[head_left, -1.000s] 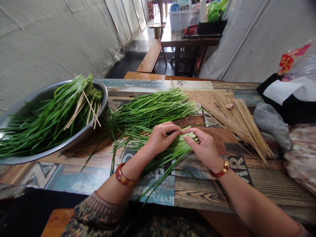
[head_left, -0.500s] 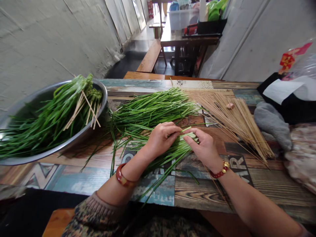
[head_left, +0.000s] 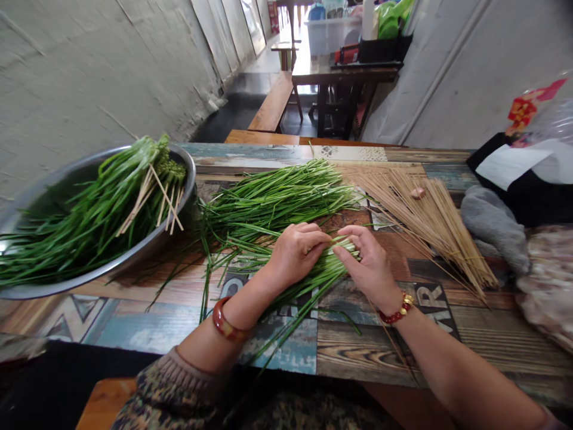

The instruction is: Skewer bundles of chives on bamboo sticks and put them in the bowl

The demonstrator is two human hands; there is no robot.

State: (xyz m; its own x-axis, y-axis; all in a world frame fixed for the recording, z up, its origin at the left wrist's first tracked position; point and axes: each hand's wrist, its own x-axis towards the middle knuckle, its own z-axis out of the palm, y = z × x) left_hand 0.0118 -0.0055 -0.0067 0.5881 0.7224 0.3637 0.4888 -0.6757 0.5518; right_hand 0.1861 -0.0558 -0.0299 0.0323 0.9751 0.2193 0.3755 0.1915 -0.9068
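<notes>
Near the table's front a bundle of garlic chives lies with its pale cut ends to the right. My left hand is closed over the chives just behind those ends, thumb and forefinger pinched together. Around the stem ends curls my right hand, its thumb and fingertips on the stems. Whether a skewer is between my fingers cannot be made out. Just beyond both hands spreads a larger heap of loose chives. Bamboo skewers are fanned out to the right of it.
A steel basin at the left holds chives threaded on skewers. At the right are a grey cloth, a black box with white paper and a plastic bag of pale contents. A wooden bench stands behind the table.
My left hand has shifted slightly right along the chives. The right hand's forefinger has drawn back a little from the left fingertips, so a small gap shows. The rest looks the same.
</notes>
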